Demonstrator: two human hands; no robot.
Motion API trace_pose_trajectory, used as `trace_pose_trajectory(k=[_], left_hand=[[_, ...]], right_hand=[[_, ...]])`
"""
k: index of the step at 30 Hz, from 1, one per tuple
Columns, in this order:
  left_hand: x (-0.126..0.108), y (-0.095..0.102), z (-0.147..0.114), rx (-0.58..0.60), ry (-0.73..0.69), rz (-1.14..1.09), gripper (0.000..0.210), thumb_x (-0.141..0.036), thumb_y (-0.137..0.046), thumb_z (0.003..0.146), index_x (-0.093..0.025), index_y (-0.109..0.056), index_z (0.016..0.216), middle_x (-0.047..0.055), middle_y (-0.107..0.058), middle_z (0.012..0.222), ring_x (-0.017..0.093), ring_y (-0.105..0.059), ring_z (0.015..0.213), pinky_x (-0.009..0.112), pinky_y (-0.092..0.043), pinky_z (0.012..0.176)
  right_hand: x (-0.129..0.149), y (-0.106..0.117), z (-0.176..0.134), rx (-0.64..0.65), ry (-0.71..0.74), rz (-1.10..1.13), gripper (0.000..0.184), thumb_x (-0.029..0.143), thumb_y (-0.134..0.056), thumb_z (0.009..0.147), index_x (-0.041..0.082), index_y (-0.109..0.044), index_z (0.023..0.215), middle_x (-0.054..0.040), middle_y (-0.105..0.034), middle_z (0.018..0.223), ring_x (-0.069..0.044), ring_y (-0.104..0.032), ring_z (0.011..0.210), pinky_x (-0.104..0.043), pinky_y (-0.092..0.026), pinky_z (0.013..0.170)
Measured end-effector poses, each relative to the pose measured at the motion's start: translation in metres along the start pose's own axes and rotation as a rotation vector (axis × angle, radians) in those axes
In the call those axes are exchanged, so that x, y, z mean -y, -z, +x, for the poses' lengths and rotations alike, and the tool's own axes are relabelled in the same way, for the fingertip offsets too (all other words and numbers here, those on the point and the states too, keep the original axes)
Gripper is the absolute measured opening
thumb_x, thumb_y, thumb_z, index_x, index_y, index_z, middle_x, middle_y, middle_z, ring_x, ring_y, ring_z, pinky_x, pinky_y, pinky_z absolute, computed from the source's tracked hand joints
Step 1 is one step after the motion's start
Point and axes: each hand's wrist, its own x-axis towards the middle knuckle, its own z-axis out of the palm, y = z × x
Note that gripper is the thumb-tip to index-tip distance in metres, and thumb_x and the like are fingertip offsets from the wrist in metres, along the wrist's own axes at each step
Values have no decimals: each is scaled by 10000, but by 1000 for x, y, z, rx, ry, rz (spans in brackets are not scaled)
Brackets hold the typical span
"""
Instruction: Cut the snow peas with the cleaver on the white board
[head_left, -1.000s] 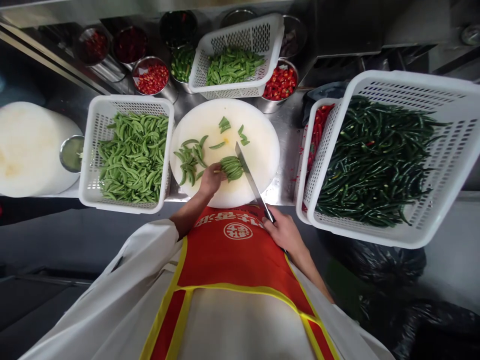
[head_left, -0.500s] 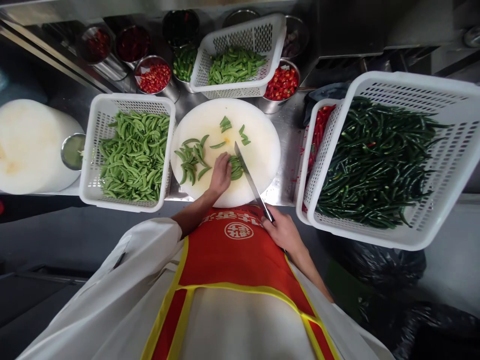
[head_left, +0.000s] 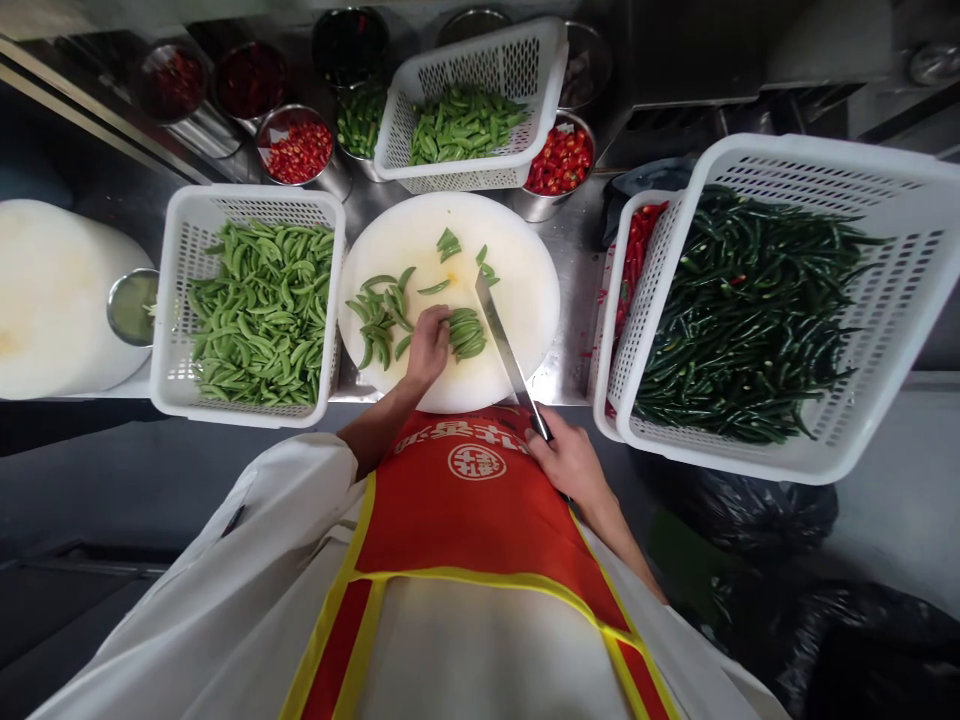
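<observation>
My right hand (head_left: 568, 455) is wrapped around the dark handle of a long kitchen knife (head_left: 508, 350). Its blade points away from me over a round white cutting board (head_left: 525, 255), the tip close to some cut green pieces (head_left: 487, 268). Curled with its fingers together, my left hand (head_left: 430, 342) rests at the left end of a neat row of sugar snap peas (head_left: 467, 333); what lies under the fingertips is hidden. Left of that hand is a loose heap of snap peas (head_left: 379, 315). A single pod (head_left: 433, 287) lies above it, and more cut pieces (head_left: 448, 244) sit farther back.
A white basket of snap peas (head_left: 173, 330) stands left of the board, another basket (head_left: 544, 100) of cut ones behind. Metal pots (head_left: 541, 206) of chopped red chillies line the back. At right, a big basket (head_left: 892, 330) of dark green chillies overlaps one of red chillies.
My left hand has shifted slightly left, uncovering more of the snap pea row. The knife blade stands a little farther right of the row. My right hand keeps its grip.
</observation>
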Motion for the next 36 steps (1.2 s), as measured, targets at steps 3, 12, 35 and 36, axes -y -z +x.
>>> trace_pose_trajectory(k=[3,12,35,36], left_hand=[[9,18,9,77,-136,3,113,-284,-550,966,-227,-619,1036,89,-630,1170,197,-595,1170,386,-476,1082],[17,35,32,467,-393,70,260,-467,-770,832,-241,-662,901,76,-626,1121,238,-554,1136,415,-459,1060],[12,31,26,517,-481,157,150,-322,-689,909,-211,-693,1011,92,-613,1186,267,-532,1175,425,-488,1044],[10,34,27,520,-472,155,146,-318,-672,920,-208,-690,1014,93,-605,1200,259,-539,1181,413,-491,1047]], right_hand=[[7,1,-8,4,-12,40,303,405,-470,939,225,-671,1076,12,-614,646,-177,-547,533,-285,-403,601],[32,-12,-6,58,34,-38,344,342,-456,955,226,-642,1220,-32,-711,807,-221,-653,685,-308,-417,693],[34,-43,32,44,-75,-147,273,377,-418,967,200,-590,1082,-63,-710,795,-228,-643,697,-302,-361,660],[30,-44,29,3,-58,-81,265,407,-421,964,211,-591,1018,-38,-678,733,-211,-614,644,-297,-366,644]])
